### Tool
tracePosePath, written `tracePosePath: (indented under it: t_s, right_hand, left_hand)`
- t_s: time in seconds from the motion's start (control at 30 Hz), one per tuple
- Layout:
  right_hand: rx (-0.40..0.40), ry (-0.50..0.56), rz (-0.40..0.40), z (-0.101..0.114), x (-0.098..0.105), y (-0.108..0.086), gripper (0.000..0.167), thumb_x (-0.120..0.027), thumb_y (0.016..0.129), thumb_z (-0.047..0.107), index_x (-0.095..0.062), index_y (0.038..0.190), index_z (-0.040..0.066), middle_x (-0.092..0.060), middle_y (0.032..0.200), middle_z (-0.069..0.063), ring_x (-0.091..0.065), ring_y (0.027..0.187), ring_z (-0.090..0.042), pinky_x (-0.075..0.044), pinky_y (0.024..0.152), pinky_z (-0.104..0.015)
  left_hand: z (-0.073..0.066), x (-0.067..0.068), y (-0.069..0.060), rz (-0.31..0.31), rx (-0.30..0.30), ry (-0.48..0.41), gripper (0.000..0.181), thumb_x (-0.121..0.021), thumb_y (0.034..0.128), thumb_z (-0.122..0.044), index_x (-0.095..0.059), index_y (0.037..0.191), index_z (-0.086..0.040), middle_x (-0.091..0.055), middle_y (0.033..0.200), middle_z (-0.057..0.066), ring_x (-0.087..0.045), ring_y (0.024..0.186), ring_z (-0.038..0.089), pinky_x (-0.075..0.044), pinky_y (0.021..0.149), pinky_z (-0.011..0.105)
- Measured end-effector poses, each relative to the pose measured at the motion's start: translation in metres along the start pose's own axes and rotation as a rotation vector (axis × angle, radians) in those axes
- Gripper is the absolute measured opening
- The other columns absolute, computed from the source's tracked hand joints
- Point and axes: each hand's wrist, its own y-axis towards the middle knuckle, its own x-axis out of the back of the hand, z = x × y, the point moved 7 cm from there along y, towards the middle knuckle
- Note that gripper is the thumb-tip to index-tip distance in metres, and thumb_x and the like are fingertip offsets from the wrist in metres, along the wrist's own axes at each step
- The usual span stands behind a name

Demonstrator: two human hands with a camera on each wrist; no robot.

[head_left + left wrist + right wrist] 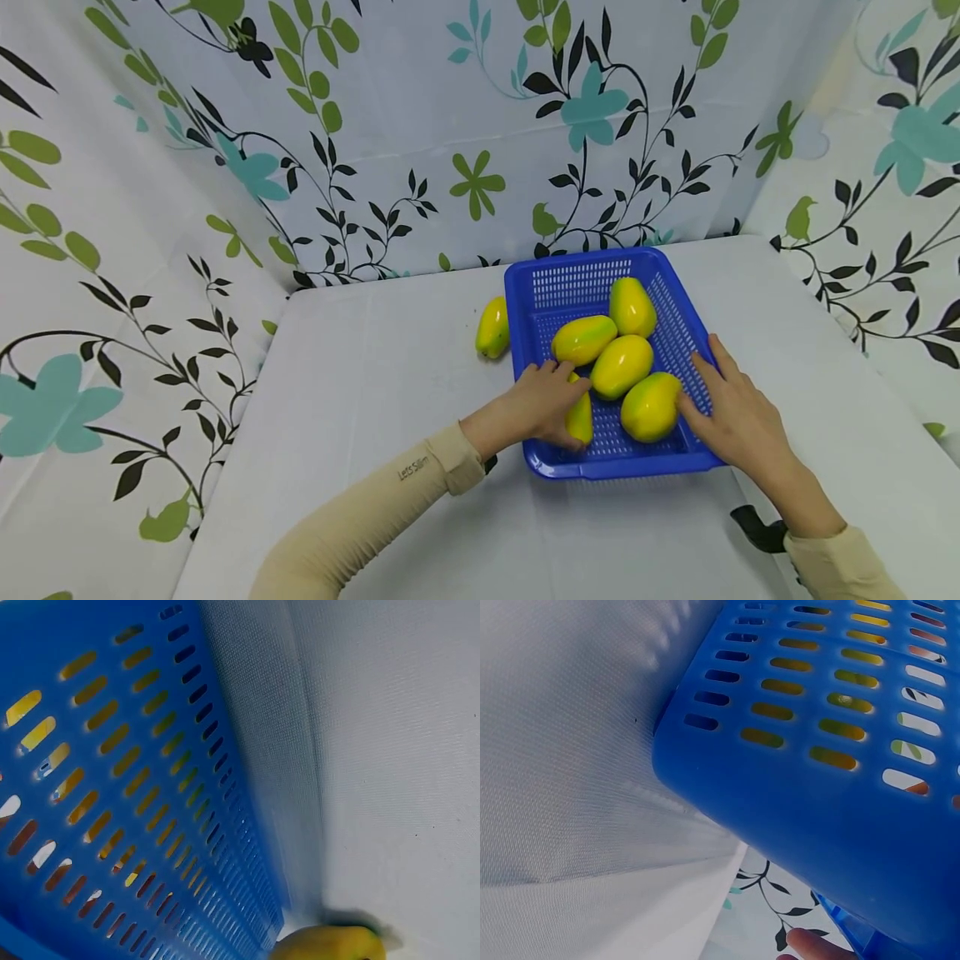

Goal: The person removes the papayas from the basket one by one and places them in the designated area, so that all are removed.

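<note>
Left hand (546, 404), in the head view, curls round a mango (579, 414) at seven o'clock in the blue basket (645, 467); right hand (738, 417), fingers loosely spread, meets its four-o'clock side. Left sleeve (390, 500) reads "LetsSlim". Left wrist: loose mango (330, 945), five o'clock. Right wrist: slotted wall (810, 795), two o'clock.

Left grip (546, 403) curled, right grip (741, 418) spread
</note>
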Motion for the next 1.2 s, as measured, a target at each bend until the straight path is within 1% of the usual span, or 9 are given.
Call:
tracePosePath:
  t_s: [0.13, 0.27, 0.4, 0.53, 0.7, 0.8, 0.93, 1.03, 1.2]
  right_hand:
    - [-0.005, 0.000, -0.001, 0.000, 0.000, 0.001, 0.062, -0.060, 0.092, 0.027, -0.047, 0.136, -0.014, -0.024, 0.153, -0.034, -0.045, 0.115, -0.065, -0.045, 0.077, -0.073]
    - [-0.009, 0.004, -0.001, 0.000, 0.001, 0.001, 0.062, -0.060, 0.092, 0.027, -0.047, 0.136, -0.014, -0.023, 0.154, -0.034, -0.044, 0.115, -0.065, -0.045, 0.076, -0.073]
    - [-0.014, 0.008, 0.002, 0.000, 0.001, 0.001, 0.062, -0.060, 0.092, 0.027, -0.047, 0.137, -0.014, -0.023, 0.154, -0.034, -0.044, 0.116, -0.064, -0.045, 0.076, -0.073]
    - [-0.014, 0.010, 0.001, 0.001, 0.001, 0.001, 0.062, -0.060, 0.092, 0.026, -0.046, 0.137, -0.014, -0.022, 0.154, -0.034, -0.043, 0.117, -0.064, -0.045, 0.076, -0.073]
    - [-0.014, 0.009, 0.009, 0.002, 0.001, 0.001, 0.062, -0.060, 0.092, 0.026, -0.046, 0.137, -0.014, -0.022, 0.154, -0.034, -0.044, 0.116, -0.064, -0.045, 0.075, -0.073]
    - [-0.016, 0.008, 0.019, 0.001, 0.001, 0.001, 0.062, -0.060, 0.092, 0.026, -0.046, 0.137, -0.014, -0.022, 0.154, -0.034, -0.043, 0.117, -0.064, -0.046, 0.075, -0.073]
    - [-0.023, 0.004, 0.029, 0.000, 0.001, 0.002, 0.062, -0.060, 0.092, 0.027, -0.046, 0.138, -0.014, -0.021, 0.154, -0.034, -0.042, 0.117, -0.064, -0.045, 0.076, -0.073]
    - [-0.021, 0.003, 0.027, 0.000, 0.001, 0.002, 0.063, -0.060, 0.092, 0.027, -0.046, 0.137, -0.014, -0.021, 0.154, -0.035, -0.042, 0.118, -0.064, -0.045, 0.077, -0.073]
    - [-0.011, 0.006, 0.023, 0.000, 0.000, 0.002, 0.062, -0.060, 0.092, 0.026, -0.046, 0.137, -0.014, -0.022, 0.153, -0.035, -0.042, 0.118, -0.064, -0.045, 0.077, -0.073]
  left_hand:
    - [-0.001, 0.001, 0.003, 0.016, -0.003, 0.005, 0.089, -0.072, 0.0744, -0.067, -0.046, 0.146, -0.022, -0.044, 0.144, 0.009, -0.048, 0.125, 0.029, -0.047, 0.099, 0.045]
    - [-0.002, 0.003, 0.004, 0.026, -0.017, 0.008, 0.089, -0.073, 0.0738, -0.066, -0.046, 0.146, -0.022, -0.044, 0.142, 0.009, -0.048, 0.124, 0.028, -0.049, 0.096, 0.043]
    - [-0.001, 0.010, 0.002, -0.008, -0.039, -0.013, 0.088, -0.073, 0.0741, -0.065, -0.046, 0.146, -0.023, -0.044, 0.141, 0.008, -0.047, 0.123, 0.027, -0.051, 0.094, 0.042]
    - [0.000, 0.020, -0.001, -0.052, -0.061, -0.034, 0.090, -0.072, 0.0760, -0.064, -0.042, 0.150, -0.023, -0.041, 0.147, 0.009, -0.045, 0.127, 0.029, -0.051, 0.094, 0.044]
    - [0.004, 0.039, -0.011, -0.088, -0.064, -0.047, 0.090, -0.070, 0.0774, -0.064, -0.039, 0.152, -0.023, -0.037, 0.154, 0.010, -0.043, 0.131, 0.031, -0.050, 0.096, 0.045]
    - [0.009, 0.054, -0.021, -0.114, -0.058, -0.058, 0.089, -0.069, 0.0780, -0.063, -0.040, 0.151, -0.022, -0.037, 0.154, 0.010, -0.044, 0.131, 0.030, -0.051, 0.094, 0.044]
    - [0.017, 0.071, -0.033, -0.157, -0.046, -0.090, 0.087, -0.069, 0.0787, -0.061, -0.041, 0.151, -0.022, -0.037, 0.154, 0.010, -0.043, 0.131, 0.030, -0.050, 0.096, 0.045]
    - [0.025, 0.078, -0.040, -0.184, -0.034, -0.115, 0.087, -0.069, 0.0790, -0.060, -0.040, 0.151, -0.022, -0.036, 0.154, 0.010, -0.041, 0.133, 0.030, -0.047, 0.100, 0.047]
    - [0.041, 0.082, -0.054, -0.227, 0.000, -0.160, 0.088, -0.070, 0.0783, -0.060, -0.040, 0.152, -0.022, -0.035, 0.155, 0.010, -0.040, 0.134, 0.031, -0.047, 0.101, 0.047]
